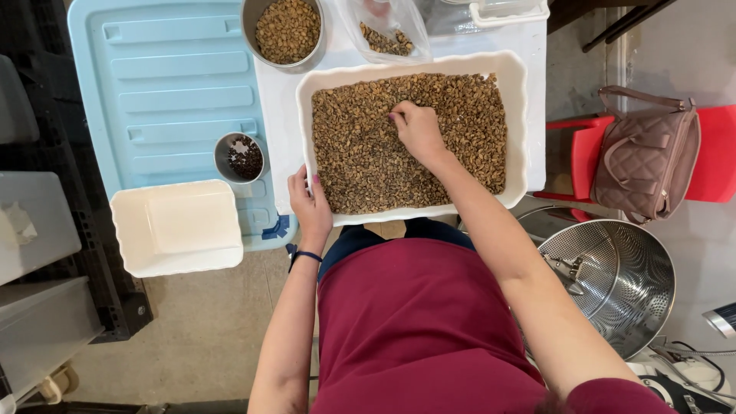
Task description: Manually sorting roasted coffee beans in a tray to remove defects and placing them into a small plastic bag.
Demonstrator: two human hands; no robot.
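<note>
Over the white tray point(515, 123) of beans point(360, 153), my right hand point(418, 130) pinches closed on a few, while my left hand point(310, 203) grips the rim, steadying it.

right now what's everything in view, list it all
large tray: 1, white, centre of table, filled with brownish beans
beans: many, tan-brown, spread across the large tray
metal bowl: 1, steel, top, holds beans
small metal cup: 1, steel, on the blue lid, holds dark bits
plastic bag: 1, clear, top, some beans inside
blue lid: 1, light blue, left
empty tray: 1, white, lower left
handbag: 1, mauve quilted, on red chair
red chair: 1, right
perforated metal drum: 1, steel, lower right
left hand: grip on the large tray's near rim
right hand: fingers down in the beans
</note>
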